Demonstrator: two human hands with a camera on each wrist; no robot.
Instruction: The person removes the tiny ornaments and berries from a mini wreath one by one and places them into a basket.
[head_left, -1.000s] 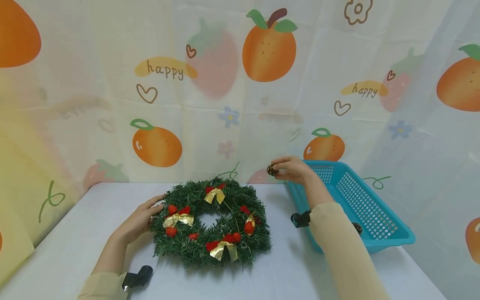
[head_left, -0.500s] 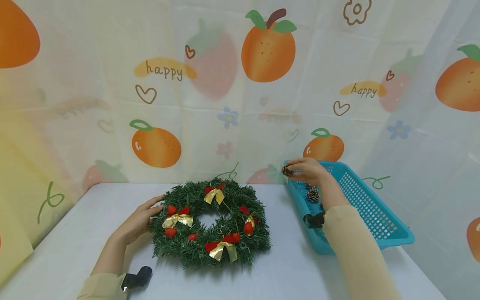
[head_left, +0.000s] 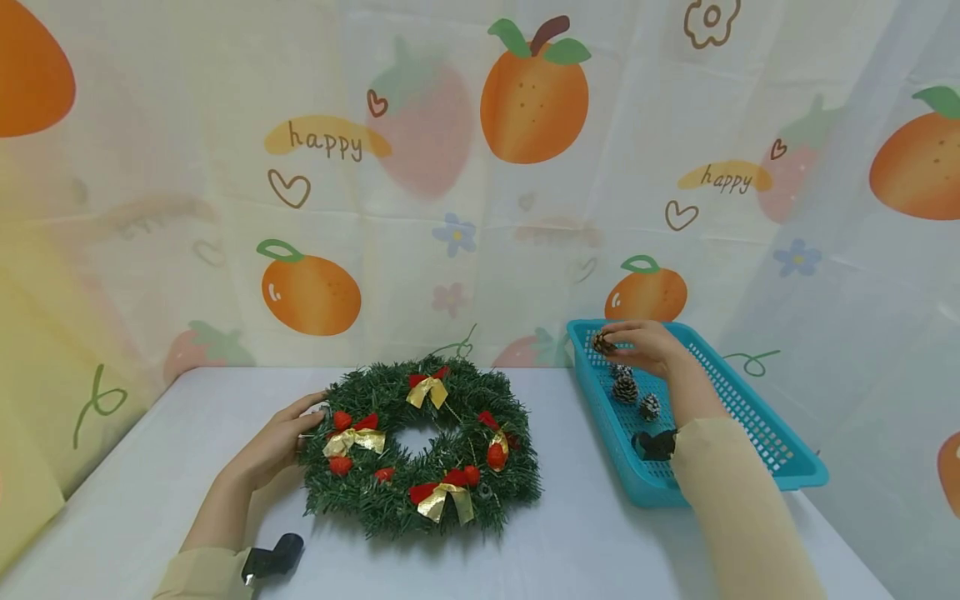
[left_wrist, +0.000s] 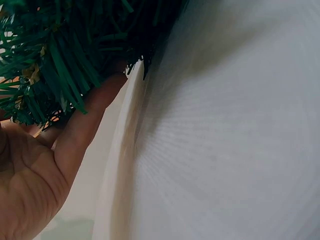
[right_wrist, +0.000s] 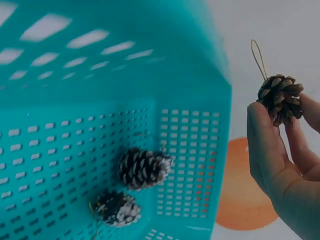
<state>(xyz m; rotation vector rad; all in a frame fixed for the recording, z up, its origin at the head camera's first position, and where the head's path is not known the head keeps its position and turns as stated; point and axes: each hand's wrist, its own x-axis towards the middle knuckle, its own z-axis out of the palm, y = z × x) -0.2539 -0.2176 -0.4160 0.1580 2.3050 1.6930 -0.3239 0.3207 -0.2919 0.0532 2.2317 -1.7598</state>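
Note:
A green Christmas wreath (head_left: 487, 392) with gold-and-red bows and small red ornaments lies on the table. My left hand (head_left: 276, 440) holds its left edge; foliage hides part of the fingers, while the thumb (left_wrist: 82, 125) shows against the needles in the left wrist view. Between its fingertips, my right hand (head_left: 648, 346) pinches a brown pine cone (right_wrist: 281, 99) with a gold hanging loop. That hand is over the far-left end of a blue plastic basket (head_left: 787, 442). Inside the basket are more pine cones, including a dark one (right_wrist: 144, 168) and a white-tipped one (right_wrist: 118, 208).
A white-covered table (head_left: 555, 542) supports the wreath and the basket, which stands on the right side. Behind them hangs a fruit-printed curtain (head_left: 480, 275). Black wrist cameras (head_left: 273, 558) are strapped to both sleeves.
The right hand has moved right with its pine cone, from beside the basket to above its far-left end. Pine cones in the basket have come into sight. The left hand stays on the wreath.

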